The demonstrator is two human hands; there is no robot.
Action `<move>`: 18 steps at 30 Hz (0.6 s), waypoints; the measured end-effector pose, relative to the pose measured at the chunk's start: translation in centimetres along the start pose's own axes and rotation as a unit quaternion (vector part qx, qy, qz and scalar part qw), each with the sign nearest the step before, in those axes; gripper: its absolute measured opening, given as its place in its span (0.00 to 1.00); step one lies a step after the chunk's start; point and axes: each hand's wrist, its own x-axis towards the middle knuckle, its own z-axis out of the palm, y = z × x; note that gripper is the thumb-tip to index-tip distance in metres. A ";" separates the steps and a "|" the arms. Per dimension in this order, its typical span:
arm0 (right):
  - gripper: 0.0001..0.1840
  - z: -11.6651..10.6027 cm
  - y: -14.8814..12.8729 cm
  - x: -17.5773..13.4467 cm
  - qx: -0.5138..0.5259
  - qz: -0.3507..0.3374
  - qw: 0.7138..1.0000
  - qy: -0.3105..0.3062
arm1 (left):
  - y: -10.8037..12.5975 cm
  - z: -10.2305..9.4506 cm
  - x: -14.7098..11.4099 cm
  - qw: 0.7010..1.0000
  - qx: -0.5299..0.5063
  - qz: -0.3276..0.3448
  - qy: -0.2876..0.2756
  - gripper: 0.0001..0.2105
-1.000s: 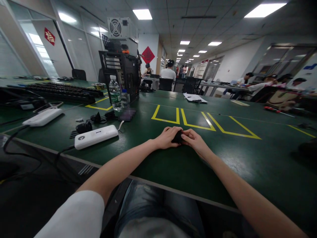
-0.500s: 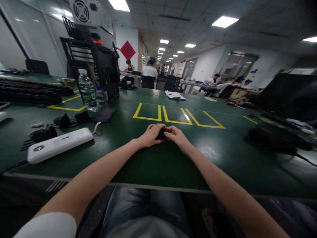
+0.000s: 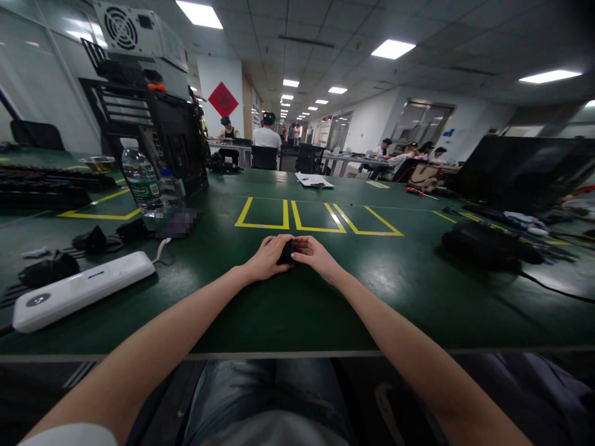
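A small black object [image 3: 287, 253] sits between my two hands on the green tabletop [image 3: 297, 310]; its kind is too covered to make out. Curled over its left side, my left hand [image 3: 267, 257] grips it with the thumb along the near edge. My right hand [image 3: 317, 257] holds the right side with bent fingers and thumb. Both hands rest low at the table surface, just in front of the yellow tape outlines [image 3: 297, 226]. Most of the object's surface is hidden by the fingers.
On the left lie a white power strip [image 3: 88, 288], black adapters, a water bottle [image 3: 141, 179] and an open computer case [image 3: 171, 136]. A clipboard with paper [image 3: 315, 180] lies farther back. At right are a black pouch-like item [image 3: 483, 244] and a dark monitor [image 3: 520, 173]. People sit beyond.
The camera view has turned slightly to the right, so the scene shifts left. Both hands stay on the black object, with the right fingers slightly shifted against it.
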 end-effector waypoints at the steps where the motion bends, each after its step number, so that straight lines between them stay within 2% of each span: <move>1: 0.24 0.0 0.0 0.0 0.008 0.007 1.000 -0.003 | 0.0 0.0 0.0 1.000 0.000 -0.001 -0.001 0.27; 6: 0.18 0.0 -0.1 -0.1 0.013 0.007 1.000 -0.027 | 0.0 0.0 0.1 1.000 0.002 -0.005 -0.001 0.27; 11: 0.19 -0.1 -0.5 -0.3 0.000 -0.015 0.999 -0.041 | 0.1 -0.1 0.0 1.000 0.002 -0.013 -0.004 0.26; 18: 0.14 0.2 -0.6 -0.2 0.012 0.018 1.000 -0.012 | 0.4 -0.3 0.0 1.000 0.000 -0.013 -0.002 0.27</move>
